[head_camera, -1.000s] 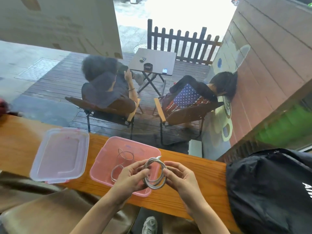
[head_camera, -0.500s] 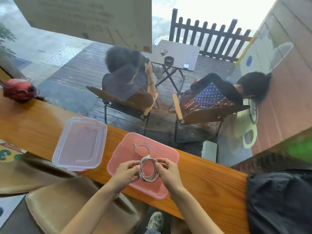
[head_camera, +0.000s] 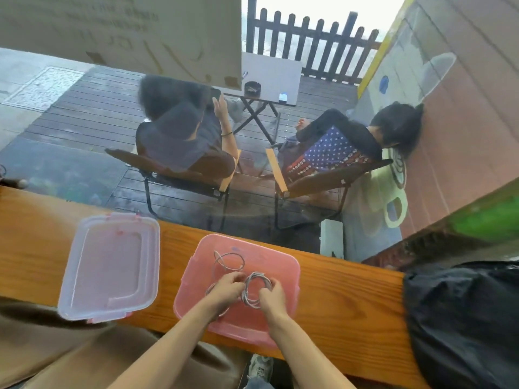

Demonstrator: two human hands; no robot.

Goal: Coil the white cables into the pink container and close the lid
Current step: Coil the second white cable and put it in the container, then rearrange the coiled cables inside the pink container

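A wooden counter (head_camera: pixel 351 293) faces a window onto a daylit deck (head_camera: pixel 84 113) with folding chairs (head_camera: pixel 179 175).

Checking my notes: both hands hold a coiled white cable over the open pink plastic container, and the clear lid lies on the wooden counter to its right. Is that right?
Not quite. The head view shows the clear lid lying on the wooden counter to the left of the pink plastic container, not its right. The rest holds: the left hand and right hand hold the coiled white cable over the open container.

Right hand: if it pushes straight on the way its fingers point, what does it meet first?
The right hand already grips the cable coil; beyond that, probably the left hand across the coil, though depth is unclear.
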